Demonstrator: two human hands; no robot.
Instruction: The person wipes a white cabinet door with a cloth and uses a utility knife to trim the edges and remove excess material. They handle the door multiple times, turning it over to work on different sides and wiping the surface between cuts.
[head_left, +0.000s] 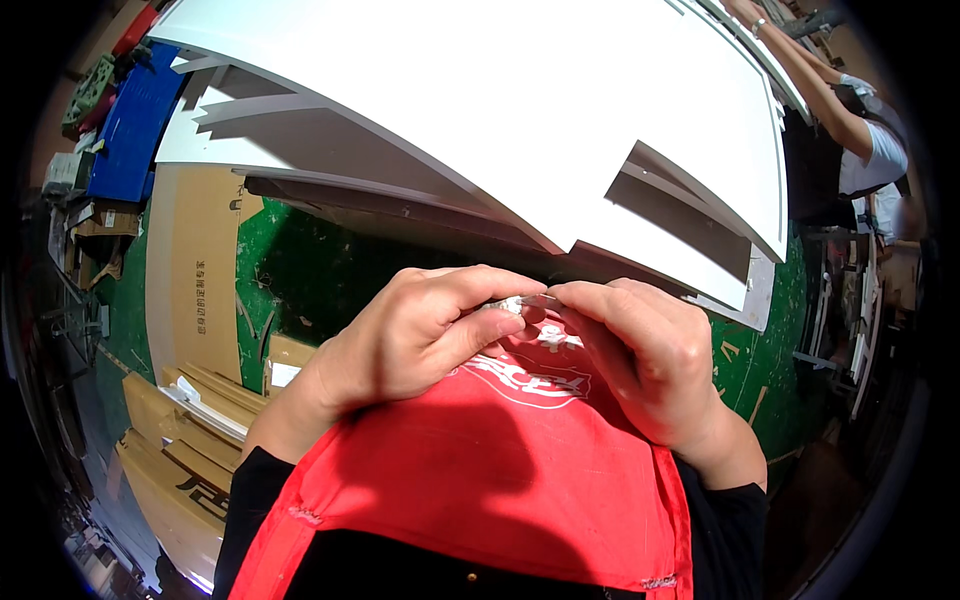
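Note:
In front of the red apron [440,470], my two hands meet at chest height. My left hand [405,330] is closed, thumb and forefinger pinching a small whitish piece with a thin grey metallic part [513,304]. From the other side, the fingertips of my right hand [650,345] press together at the grey end of that piece. Its exact kind is too small and too covered by fingers to make out. Just beyond the hands lie large white panels [480,110], stacked at angles, one with a rectangular cutout.
Brown cardboard [195,270] lies on the green floor [290,260] to the left, with flat cartons [170,480] nearer me. A blue box [135,125] stands at the far left. At the far right, a co-worker's arm [815,90] reaches over the panels' edge.

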